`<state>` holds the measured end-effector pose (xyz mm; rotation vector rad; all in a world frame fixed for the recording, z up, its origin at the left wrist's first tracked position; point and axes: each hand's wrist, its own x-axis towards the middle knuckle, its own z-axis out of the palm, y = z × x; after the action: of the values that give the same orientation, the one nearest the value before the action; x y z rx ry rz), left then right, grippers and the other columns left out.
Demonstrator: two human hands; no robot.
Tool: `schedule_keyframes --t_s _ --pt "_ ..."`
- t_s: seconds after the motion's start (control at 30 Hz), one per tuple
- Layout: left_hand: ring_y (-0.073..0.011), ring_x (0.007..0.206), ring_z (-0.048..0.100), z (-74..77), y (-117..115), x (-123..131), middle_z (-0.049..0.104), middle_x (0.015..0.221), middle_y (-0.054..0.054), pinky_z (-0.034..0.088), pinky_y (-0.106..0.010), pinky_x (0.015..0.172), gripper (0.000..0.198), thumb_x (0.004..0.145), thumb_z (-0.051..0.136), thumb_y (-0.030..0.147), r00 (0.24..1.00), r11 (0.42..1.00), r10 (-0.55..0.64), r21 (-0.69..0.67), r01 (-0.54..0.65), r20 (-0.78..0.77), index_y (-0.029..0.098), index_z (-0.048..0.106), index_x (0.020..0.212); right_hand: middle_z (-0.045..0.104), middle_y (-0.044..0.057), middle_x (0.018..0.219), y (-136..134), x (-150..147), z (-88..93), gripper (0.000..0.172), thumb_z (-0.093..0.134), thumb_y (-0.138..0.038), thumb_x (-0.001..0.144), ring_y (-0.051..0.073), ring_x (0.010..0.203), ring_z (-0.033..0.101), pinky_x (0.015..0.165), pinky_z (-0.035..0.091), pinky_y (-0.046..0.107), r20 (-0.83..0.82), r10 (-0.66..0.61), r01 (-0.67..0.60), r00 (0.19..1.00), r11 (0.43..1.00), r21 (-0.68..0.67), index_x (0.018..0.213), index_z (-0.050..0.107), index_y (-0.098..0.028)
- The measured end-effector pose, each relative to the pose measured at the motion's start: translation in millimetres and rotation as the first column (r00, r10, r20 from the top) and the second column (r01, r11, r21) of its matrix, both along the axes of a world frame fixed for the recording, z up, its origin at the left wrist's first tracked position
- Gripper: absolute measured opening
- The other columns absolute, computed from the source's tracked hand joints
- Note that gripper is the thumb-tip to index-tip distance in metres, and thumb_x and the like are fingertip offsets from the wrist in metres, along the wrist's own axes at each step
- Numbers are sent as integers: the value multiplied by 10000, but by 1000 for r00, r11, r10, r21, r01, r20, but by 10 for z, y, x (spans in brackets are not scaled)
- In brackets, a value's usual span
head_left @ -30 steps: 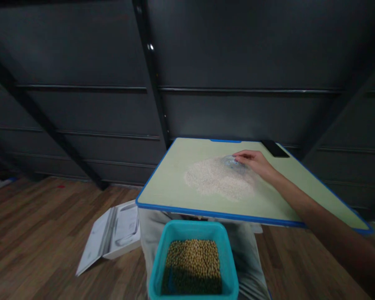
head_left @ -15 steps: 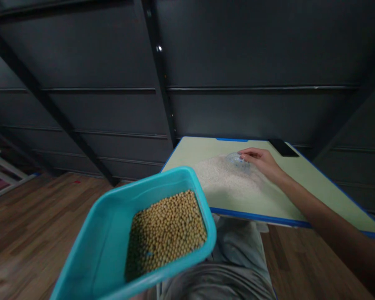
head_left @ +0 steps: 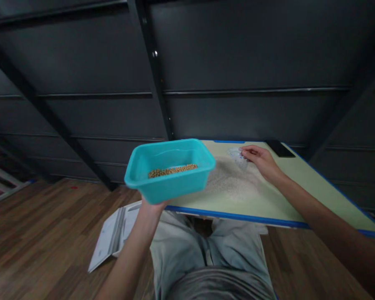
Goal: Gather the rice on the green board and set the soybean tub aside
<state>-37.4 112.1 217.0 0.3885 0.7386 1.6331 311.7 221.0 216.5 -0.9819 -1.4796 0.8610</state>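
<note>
On the floor at far left lies an open white booklet. Next, left hand grips a teal tub from underneath, held aloft over the near-left corner of the green table; soybeans sit low inside. Tub's long axis runs roughly left-right, level. Just right of it, on the table: a spread of white grains. Right hand pinches a small clear cup at the spread's far edge. Tub is nearer the left arm; cup lies to its right.
</note>
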Motion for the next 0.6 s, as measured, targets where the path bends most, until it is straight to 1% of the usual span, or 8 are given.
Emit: schedule_keyframes --t_s 0.07,0.13,0.2,0.23,0.3,0.43,0.53,0.6 --pt "-255 876 695 174 358 -68 761 823 -46 591 -470 850 467 996 304 449 1000 1000 7 11 -7 29 201 682 1112 744 52 868 3 -6 4 341 813 -459 723 191 793 652 716 506 329 -11 -18 18 1000 1000 -5 956 776 -212" --pt "-235 804 676 240 750 -158 734 725 -40 570 -485 905 402 977 335 382 998 998 61 4 -61 31 184 678 1045 742 54 867 -3 -15 7 354 811 -464 721 189 789 650 702 502 324 -17 -26 26 1000 1000 -6 960 774 -206" --pt "-245 766 667 226 1144 -230 714 674 -49 546 -522 952 355 947 358 389 998 998 62 -4 -62 18 203 657 903 742 58 871 -14 -21 8 355 810 -462 725 189 786 647 688 499 320 -25 -31 31 999 999 -11 966 775 -205" --pt "-261 770 671 205 1328 -251 725 694 -63 537 -543 964 361 936 350 412 997 997 73 -7 -73 9 213 640 852 741 58 867 -19 -22 5 350 812 -458 727 189 780 645 681 497 320 -29 -33 32 999 999 -16 966 776 -205" --pt "-298 848 692 165 1651 -260 743 759 -86 519 -565 990 385 924 329 438 998 998 55 14 -55 9 217 634 841 739 59 860 -23 -17 -5 339 816 -448 729 191 771 642 672 495 321 -36 -32 31 999 999 -28 961 779 -204" --pt "-332 920 701 112 2090 -214 727 750 -93 498 -571 1023 382 901 343 425 1000 1000 12 -9 -12 -2 203 649 849 741 65 863 -21 17 -35 331 810 -452 746 195 770 647 674 496 325 -45 -28 26 999 998 -56 960 775 -201" --pt "-324 981 701 48 2301 -229 736 773 -90 491 -550 1041 390 901 343 416 1000 999 8 -43 -8 -16 198 665 875 745 70 879 -29 45 -46 327 789 -467 778 200 780 656 678 504 326 -30 -45 44 999 998 -55 973 772 -205" --pt "-312 993 708 -2 2429 -280 759 826 -93 480 -550 1056 443 918 319 439 998 998 -30 -63 27 -55 194 687 953 751 75 903 -41 56 -47 320 772 -469 802 206 791 665 683 512 330 -7 -52 51 999 997 -54 988 771 -208"
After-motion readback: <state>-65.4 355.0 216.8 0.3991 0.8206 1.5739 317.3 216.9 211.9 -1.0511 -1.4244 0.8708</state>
